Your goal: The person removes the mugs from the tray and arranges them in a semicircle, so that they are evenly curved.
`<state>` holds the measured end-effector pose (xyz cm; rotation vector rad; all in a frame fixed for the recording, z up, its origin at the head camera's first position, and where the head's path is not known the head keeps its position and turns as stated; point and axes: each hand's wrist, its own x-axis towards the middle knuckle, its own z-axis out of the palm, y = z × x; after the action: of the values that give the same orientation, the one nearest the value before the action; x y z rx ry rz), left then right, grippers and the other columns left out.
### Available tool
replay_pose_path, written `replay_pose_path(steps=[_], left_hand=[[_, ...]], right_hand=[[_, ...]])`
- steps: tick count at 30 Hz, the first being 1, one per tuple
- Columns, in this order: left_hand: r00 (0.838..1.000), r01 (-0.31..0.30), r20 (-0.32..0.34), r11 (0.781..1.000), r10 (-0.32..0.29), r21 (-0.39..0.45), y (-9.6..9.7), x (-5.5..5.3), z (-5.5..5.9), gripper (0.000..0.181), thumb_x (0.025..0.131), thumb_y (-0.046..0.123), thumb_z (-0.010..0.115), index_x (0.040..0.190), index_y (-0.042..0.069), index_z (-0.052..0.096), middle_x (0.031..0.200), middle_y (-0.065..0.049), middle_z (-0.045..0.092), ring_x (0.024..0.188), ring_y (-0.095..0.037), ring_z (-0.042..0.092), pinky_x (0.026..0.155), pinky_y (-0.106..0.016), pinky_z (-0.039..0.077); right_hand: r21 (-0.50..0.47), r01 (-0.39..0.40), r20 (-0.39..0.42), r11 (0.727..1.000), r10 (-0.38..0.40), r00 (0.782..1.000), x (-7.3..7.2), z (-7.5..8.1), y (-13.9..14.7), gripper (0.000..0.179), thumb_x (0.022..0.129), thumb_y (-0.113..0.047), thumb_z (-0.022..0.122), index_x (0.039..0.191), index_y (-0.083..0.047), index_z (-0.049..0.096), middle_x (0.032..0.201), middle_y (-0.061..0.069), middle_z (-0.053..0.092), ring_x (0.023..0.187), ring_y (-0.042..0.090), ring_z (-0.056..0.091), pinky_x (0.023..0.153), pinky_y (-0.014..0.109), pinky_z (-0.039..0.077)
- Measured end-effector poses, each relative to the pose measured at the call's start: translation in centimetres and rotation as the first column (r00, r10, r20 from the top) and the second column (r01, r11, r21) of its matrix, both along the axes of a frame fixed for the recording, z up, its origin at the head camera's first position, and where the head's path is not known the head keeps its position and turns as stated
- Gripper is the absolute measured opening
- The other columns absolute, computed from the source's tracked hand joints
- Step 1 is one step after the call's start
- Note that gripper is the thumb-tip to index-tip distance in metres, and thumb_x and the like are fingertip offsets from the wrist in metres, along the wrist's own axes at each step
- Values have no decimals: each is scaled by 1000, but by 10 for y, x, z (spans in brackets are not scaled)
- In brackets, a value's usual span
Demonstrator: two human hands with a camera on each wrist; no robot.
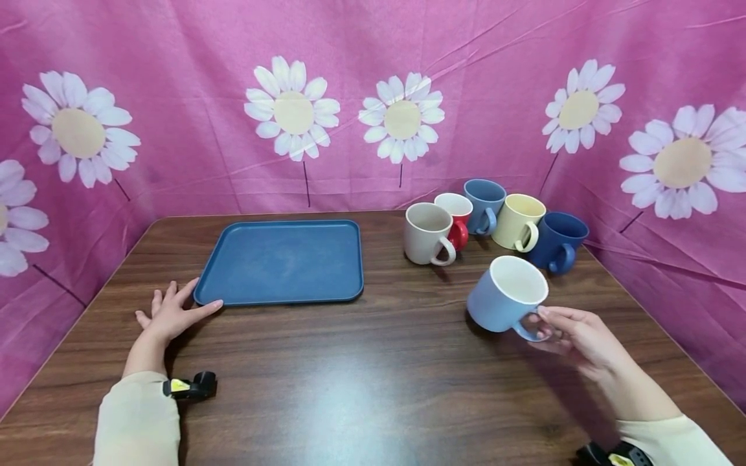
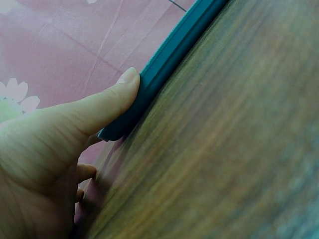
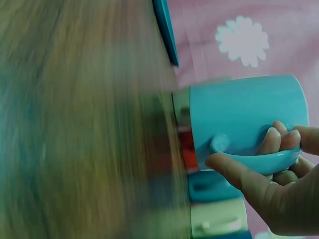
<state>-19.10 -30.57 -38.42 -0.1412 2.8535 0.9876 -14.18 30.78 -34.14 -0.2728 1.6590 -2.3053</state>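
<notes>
My right hand (image 1: 583, 340) grips a light blue mug (image 1: 492, 301) by its handle, fingers through the loop and thumb along it. The mug is tilted and has a white inside; in the right wrist view the blue mug (image 3: 244, 119) hides parts of the mugs behind it. At the near left corner of a blue rectangular tray (image 1: 285, 262), my left hand (image 1: 170, 314) rests with its fingers spread. Its thumb lies along the tray's front edge, and the index finger reaches the left side. From the left wrist, the thumb touches the tray's rim (image 2: 172, 52).
Right of the tray stand a grey-white mug (image 1: 424, 233), a red mug with white inside (image 1: 460, 228), a grey-blue mug (image 1: 481, 207), a pale yellow mug (image 1: 513, 223) and a dark blue mug (image 1: 550, 243). A pink flowered cloth (image 1: 350, 175) hangs behind the wooden table (image 1: 326, 362).
</notes>
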Motion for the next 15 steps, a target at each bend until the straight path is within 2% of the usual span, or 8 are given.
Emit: replay_pose_path(steps=[8,11,15], left_hand=[[1000,-2,-3,1000,2,-2,-1,0,-1,88,77,55,51,138,7,9,132,-35,-11,114,-49,-24,72,-68,-20],[1000,-1,-6,1000,1,-2,-1,0,-2,88,77,55,51,138,7,9,133,-35,-11,114,-49,-24,72,-68,-20],[1000,1,-7,1000,-1,1,0,1,-2,88,77,54,51,138,7,9,133,-35,-11,114,-49,-24,72,-68,-20]], right_hand=[[-65,-18,12,998,19,1000,-2,-10,40,37,93,1,29,90,2,65,71,5,57,68,12,54,71,36,48],[-60,10,30,998,-8,1000,-3,-13,51,38,93,1,28,88,3,65,68,5,54,67,12,53,70,36,48],[-43,100,73,994,-96,993,-2,-13,65,35,93,0,32,85,1,66,67,5,55,65,12,53,67,36,49]])
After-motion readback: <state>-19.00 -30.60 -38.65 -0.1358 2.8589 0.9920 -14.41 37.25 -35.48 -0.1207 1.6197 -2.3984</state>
